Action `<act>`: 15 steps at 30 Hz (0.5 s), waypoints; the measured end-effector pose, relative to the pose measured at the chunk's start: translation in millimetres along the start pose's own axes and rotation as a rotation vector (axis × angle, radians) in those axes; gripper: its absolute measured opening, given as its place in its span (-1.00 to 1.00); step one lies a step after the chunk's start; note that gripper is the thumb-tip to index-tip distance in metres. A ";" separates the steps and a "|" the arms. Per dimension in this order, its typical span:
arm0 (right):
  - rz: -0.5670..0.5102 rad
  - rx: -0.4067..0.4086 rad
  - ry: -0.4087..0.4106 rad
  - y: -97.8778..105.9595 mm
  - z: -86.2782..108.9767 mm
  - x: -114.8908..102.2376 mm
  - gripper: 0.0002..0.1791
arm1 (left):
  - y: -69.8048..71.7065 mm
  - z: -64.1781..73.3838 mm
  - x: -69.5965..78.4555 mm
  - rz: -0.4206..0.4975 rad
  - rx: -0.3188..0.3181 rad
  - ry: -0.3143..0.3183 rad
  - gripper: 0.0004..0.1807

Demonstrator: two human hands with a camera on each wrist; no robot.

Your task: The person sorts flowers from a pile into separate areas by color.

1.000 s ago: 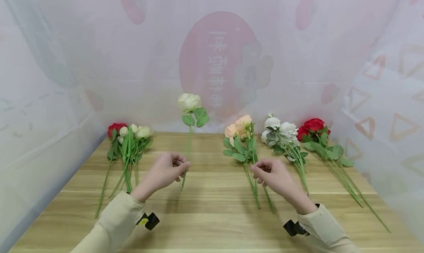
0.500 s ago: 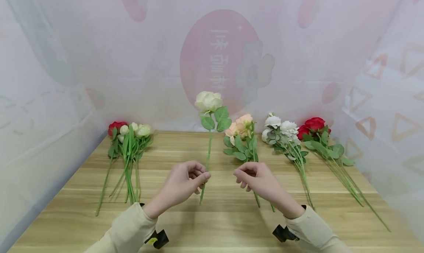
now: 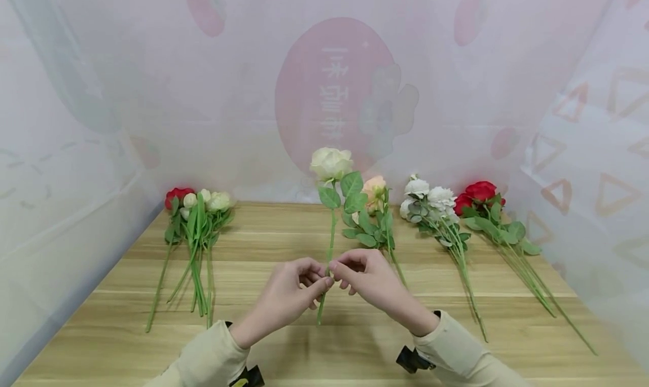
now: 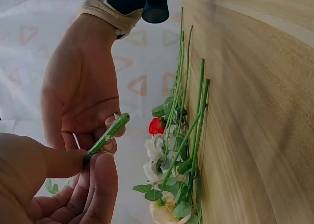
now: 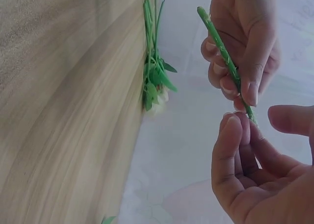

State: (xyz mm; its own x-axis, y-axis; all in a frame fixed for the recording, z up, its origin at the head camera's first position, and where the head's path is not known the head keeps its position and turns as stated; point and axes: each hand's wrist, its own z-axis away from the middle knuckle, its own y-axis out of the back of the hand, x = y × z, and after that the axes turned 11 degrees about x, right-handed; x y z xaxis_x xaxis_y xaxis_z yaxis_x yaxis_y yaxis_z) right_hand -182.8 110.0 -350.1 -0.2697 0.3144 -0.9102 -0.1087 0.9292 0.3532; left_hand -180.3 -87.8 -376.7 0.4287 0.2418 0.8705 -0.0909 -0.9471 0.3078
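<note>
A cream-white rose (image 3: 331,163) with green leaves stands upright above the wooden table. My left hand (image 3: 296,288) pinches its green stem between thumb and fingers, with the cut end poking out below. In the left wrist view that stem end (image 4: 108,137) points towards the camera. My right hand (image 3: 372,280) has come up to the same stem just above the left one. Seen from the right wrist, its fingertips (image 5: 230,131) touch or nearly touch the stem, while its thumb (image 5: 289,118) stands off from it.
Peach roses (image 3: 375,192) lie partly behind the held rose. White flowers (image 3: 441,201) and red roses (image 3: 480,191) lie on the right. At the left is a bunch of cream flowers (image 3: 219,201) beside a red flower (image 3: 178,195). Printed cloth (image 3: 228,94) walls the table (image 3: 263,229).
The left hand has carried the white rose rightward to the middle. The right hand has moved left from near the peach roses' stems and now meets the held stem.
</note>
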 end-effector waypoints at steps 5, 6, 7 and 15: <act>0.010 0.015 0.011 -2.0 -0.3 2.9 -0.77 | -3.4 1.3 -0.4 -0.033 0.017 -0.043 -0.92; 0.008 0.017 0.013 -2.2 -0.4 3.5 -0.77 | -3.8 1.6 -0.4 -0.037 0.018 -0.051 -0.92; 0.006 0.018 0.014 -2.5 -0.5 4.1 -0.78 | -4.2 1.9 -0.5 -0.039 0.014 -0.058 -0.92; 0.066 0.037 0.040 -4.2 -3.7 7.0 -0.82 | -5.3 3.1 0.6 -0.041 -0.022 -0.077 -0.91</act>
State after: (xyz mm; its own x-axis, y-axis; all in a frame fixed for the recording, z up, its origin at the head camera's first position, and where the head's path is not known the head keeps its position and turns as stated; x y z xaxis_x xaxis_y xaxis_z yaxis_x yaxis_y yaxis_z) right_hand -187.8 107.6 -357.1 -0.3135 0.3680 -0.8753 -0.0545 0.9133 0.4035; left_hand -176.8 -83.2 -379.0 0.5002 0.2621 0.8253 -0.0912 -0.9318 0.3512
